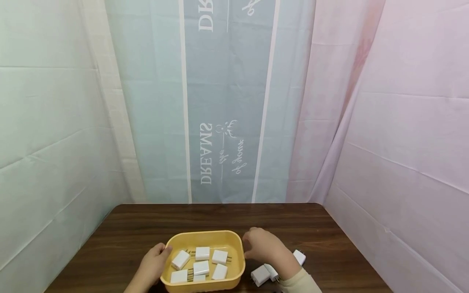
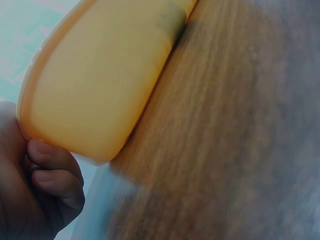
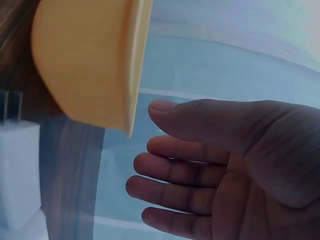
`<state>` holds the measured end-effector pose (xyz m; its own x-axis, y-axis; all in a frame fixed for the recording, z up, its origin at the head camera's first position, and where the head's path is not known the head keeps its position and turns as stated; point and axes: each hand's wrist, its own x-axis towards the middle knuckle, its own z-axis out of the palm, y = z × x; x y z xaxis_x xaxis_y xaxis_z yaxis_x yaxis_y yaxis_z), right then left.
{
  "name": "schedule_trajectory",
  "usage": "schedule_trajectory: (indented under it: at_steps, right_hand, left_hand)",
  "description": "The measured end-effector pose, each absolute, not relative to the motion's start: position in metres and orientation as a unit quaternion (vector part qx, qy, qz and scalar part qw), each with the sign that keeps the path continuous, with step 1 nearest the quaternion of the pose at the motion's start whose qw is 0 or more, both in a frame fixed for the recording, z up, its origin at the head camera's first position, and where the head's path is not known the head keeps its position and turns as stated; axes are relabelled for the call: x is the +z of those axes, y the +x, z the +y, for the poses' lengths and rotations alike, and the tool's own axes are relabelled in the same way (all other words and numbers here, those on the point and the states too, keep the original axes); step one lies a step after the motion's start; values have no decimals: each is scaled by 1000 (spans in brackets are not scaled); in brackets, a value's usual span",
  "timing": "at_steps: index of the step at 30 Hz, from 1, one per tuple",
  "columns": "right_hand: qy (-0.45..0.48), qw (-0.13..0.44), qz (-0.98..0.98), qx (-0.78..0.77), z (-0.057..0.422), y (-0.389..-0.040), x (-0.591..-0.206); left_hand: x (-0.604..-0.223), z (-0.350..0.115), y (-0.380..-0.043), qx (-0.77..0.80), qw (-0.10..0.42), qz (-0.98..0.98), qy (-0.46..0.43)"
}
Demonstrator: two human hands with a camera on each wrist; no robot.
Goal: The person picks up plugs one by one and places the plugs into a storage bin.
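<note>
A yellow plastic basin stands on the table, with several white charger plugs lying inside it. My left hand grips the basin's left rim, thumb over the edge; in the left wrist view the left hand's fingers curl beneath that rim. Beside the right rim is my right hand, holding nothing. In the right wrist view the right hand has its fingers loosely extended, with a gap between the thumb and the basin wall.
More white charger plugs lie on the dark wooden table to the right of the basin, partly hidden by the right forearm. Another plug sits just beyond that forearm. Hanging curtains enclose the table at the back and sides.
</note>
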<state>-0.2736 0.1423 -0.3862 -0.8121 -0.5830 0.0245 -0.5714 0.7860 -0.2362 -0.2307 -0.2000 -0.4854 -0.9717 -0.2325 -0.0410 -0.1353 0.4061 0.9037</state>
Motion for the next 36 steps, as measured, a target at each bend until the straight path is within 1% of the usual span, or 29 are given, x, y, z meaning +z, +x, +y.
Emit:
schedule_trajectory:
  at_steps: [4, 13, 20, 26, 36]
  right_hand:
    - [-303, 27, 946, -115, 149, -271, -389]
    - [-290, 90, 945, -125, 160, -273, -402]
    - [-287, 83, 948, -114, 167, -271, -413]
    - [-277, 119, 945, -124, 170, -269, -423]
    - [-288, 136, 943, -97, 169, -266, -428]
  left_hand:
    - [-487, -200, -231, -529, 47, -840, 109]
    - [-489, -201, -233, -523, 45, -844, 111]
    - [-490, -202, -232, -527, 46, -842, 109]
    - [-494, -202, -231, -529, 25, -839, 122]
    - [-492, -201, -233, -527, 37, -842, 112]
